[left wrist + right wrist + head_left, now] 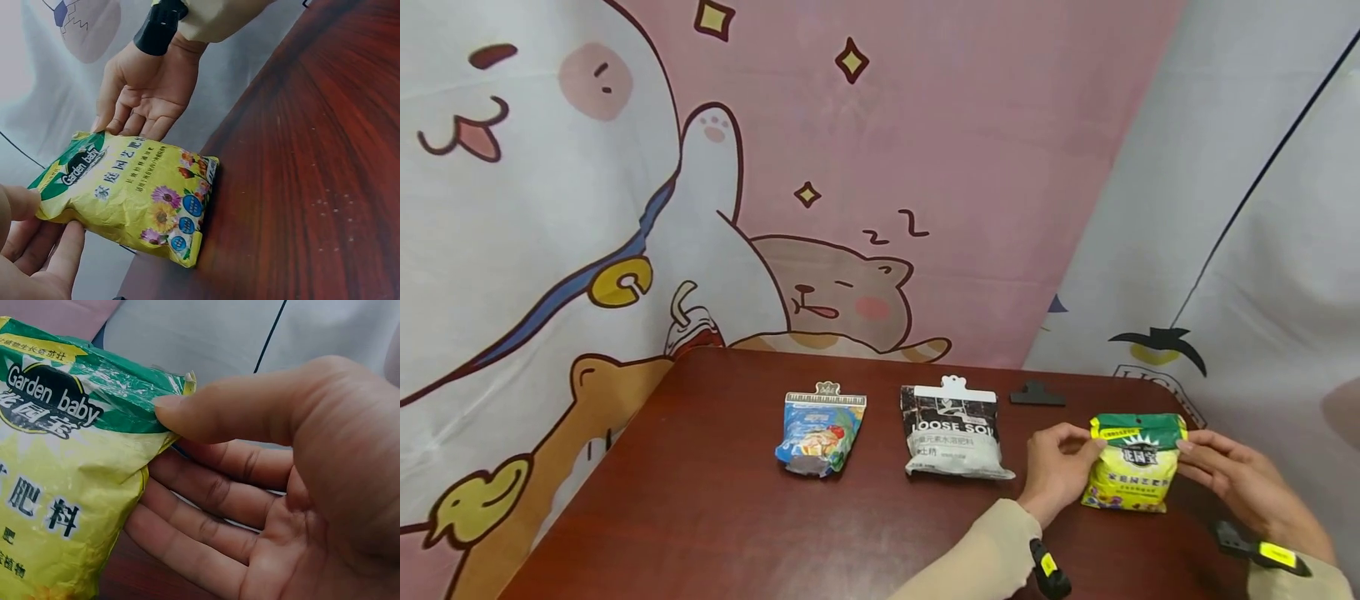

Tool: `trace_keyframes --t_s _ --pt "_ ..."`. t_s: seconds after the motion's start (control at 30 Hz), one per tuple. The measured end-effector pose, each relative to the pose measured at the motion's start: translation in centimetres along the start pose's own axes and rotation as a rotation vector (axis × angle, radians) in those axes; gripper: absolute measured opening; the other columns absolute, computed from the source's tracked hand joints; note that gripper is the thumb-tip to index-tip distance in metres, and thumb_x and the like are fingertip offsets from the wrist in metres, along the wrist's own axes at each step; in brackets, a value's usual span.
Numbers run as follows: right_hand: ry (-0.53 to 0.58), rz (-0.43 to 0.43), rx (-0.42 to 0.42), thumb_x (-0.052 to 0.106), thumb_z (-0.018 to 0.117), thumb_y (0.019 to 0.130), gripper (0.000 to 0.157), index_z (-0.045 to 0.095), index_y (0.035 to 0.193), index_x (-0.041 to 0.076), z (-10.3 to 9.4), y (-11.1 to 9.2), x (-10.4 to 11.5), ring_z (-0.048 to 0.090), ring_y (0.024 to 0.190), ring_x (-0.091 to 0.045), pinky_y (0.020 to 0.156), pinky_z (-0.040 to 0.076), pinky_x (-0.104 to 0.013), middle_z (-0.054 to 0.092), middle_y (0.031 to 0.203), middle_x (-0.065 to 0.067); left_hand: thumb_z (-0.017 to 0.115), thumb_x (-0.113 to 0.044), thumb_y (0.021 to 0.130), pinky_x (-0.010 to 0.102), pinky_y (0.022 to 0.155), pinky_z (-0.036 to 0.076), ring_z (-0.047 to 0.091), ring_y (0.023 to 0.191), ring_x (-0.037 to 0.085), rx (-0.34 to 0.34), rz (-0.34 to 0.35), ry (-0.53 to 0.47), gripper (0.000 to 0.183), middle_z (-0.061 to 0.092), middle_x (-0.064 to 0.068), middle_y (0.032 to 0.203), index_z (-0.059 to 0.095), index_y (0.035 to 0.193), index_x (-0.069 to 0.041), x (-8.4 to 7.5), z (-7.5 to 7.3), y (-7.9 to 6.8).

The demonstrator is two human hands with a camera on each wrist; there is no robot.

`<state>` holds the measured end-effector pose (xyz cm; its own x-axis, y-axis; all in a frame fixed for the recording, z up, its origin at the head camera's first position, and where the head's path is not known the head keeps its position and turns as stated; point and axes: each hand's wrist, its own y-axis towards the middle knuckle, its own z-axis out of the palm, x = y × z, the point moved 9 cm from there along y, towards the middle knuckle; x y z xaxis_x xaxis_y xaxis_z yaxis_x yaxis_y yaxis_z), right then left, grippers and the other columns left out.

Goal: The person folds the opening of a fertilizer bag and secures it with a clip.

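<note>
A yellow and green bag of garden fertilizer [1131, 467] is at the right of the table in the head view, printed side toward me. My left hand [1057, 467] pinches its upper left edge between thumb and fingers. On the opposite edge, my right hand [1243, 479] pinches the upper corner; in the right wrist view the thumb [206, 412] lies on the front and the fingers pass behind. The bag's lower edge meets the tabletop in the left wrist view. Behind it to the left lies a black clip [1037, 394], untouched.
A black and white bag of soil [955, 442] with a white clip [953, 387] along its top lies mid-table. Further left is a blue food-print bag [820, 437] with a pale clip [826, 392]. A cartoon cloth [970, 167] hangs behind the brown table [737, 533].
</note>
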<state>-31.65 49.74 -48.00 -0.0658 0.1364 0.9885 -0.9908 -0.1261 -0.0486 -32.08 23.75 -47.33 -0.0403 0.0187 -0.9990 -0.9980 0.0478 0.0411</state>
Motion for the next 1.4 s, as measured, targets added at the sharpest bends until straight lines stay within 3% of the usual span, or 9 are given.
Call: trace_keyframes --t_s 0.23,0.37,0.53,0.67,0.77,1.0,1.23,1.4 --pt "-0.042 -0.101 0.046 -0.01 0.051 0.102 0.036 0.062 0.122 0.018 0.5 0.0 0.8 0.072 0.098 -0.007 0.082 0.061 -0.027 0.074 0.108 0.006 0.082 -0.019 0.088 0.014 0.068 0.052 0.066 0.078 -0.006 -0.013 0.053 -0.014 0.005 0.074 -0.015 0.087 0.079 0.09 -0.022 -0.3 -0.1 -0.1" --pt "-0.085 -0.155 0.053 -0.014 0.053 0.099 0.043 0.059 0.127 0.018 0.8 0.1 1.3 0.073 0.098 -0.007 0.081 0.061 -0.027 0.076 0.11 0.006 0.084 -0.013 0.085 0.014 0.069 0.053 0.065 0.08 -0.007 -0.027 0.124 -0.029 0.014 0.076 -0.011 0.09 0.078 0.095 -0.021 -0.9 -0.6 -0.1" --pt "-0.215 -0.087 -0.083 -0.002 0.065 0.097 0.033 0.072 0.124 0.014 0.2 -0.1 1.0 0.071 0.093 -0.001 0.077 0.06 -0.025 0.074 0.108 0.019 0.083 -0.006 0.085 0.014 0.069 0.052 0.065 0.079 -0.007 -0.032 0.228 -0.062 0.025 0.079 -0.004 0.089 0.075 0.103 -0.022 -1.6 -0.9 -0.3" --pt "-0.307 -0.002 -0.164 0.009 0.073 0.095 0.034 0.073 0.129 0.015 0.0 -0.2 0.9 0.069 0.091 0.005 0.074 0.06 -0.025 0.07 0.109 0.03 0.08 -0.003 0.086 0.015 0.067 0.052 0.065 0.077 -0.006 -0.003 0.262 -0.103 0.04 0.079 0.0 0.089 0.073 0.114 -0.031 -1.9 -0.8 -0.1" --pt "-0.334 0.031 -0.193 0.013 0.076 0.093 0.038 0.072 0.13 0.017 0.2 -0.2 1.2 0.069 0.091 0.005 0.074 0.06 -0.025 0.069 0.108 0.032 0.08 -0.004 0.087 0.015 0.067 0.052 0.064 0.079 -0.007 0.008 0.257 -0.089 0.042 0.078 -0.002 0.09 0.075 0.115 -0.034 -2.0 -0.8 0.0" --pt "-0.681 0.124 -0.267 0.042 0.079 0.089 0.052 0.067 0.138 0.027 -0.3 -0.5 1.2 0.057 0.09 0.013 0.075 0.058 -0.025 0.053 0.103 0.044 0.083 -0.01 0.086 0.015 0.066 0.051 0.063 0.078 -0.006 -0.004 0.151 -0.021 0.029 0.073 -0.014 0.088 0.08 0.105 -0.031 -1.4 -1.0 0.1" --pt "-0.671 0.202 -0.203 0.046 0.077 0.09 0.054 0.066 0.139 0.028 -0.3 -0.6 0.4 0.058 0.094 0.009 0.081 0.058 -0.029 0.053 0.106 0.04 0.085 -0.015 0.085 0.014 0.071 0.051 0.062 0.084 -0.007 0.002 0.125 0.053 0.017 0.072 -0.017 0.089 0.083 0.096 -0.027 -0.9 -1.0 0.3" --pt "-0.641 0.168 -0.187 0.039 0.075 0.093 0.047 0.068 0.137 0.022 -0.2 -0.7 0.4 0.06 0.096 0.008 0.081 0.059 -0.029 0.059 0.109 0.039 0.085 -0.021 0.085 0.016 0.08 0.05 0.059 0.09 -0.007 -0.011 0.132 0.104 0.006 0.068 -0.02 0.091 0.084 0.088 -0.026 -0.9 -1.0 0.4"
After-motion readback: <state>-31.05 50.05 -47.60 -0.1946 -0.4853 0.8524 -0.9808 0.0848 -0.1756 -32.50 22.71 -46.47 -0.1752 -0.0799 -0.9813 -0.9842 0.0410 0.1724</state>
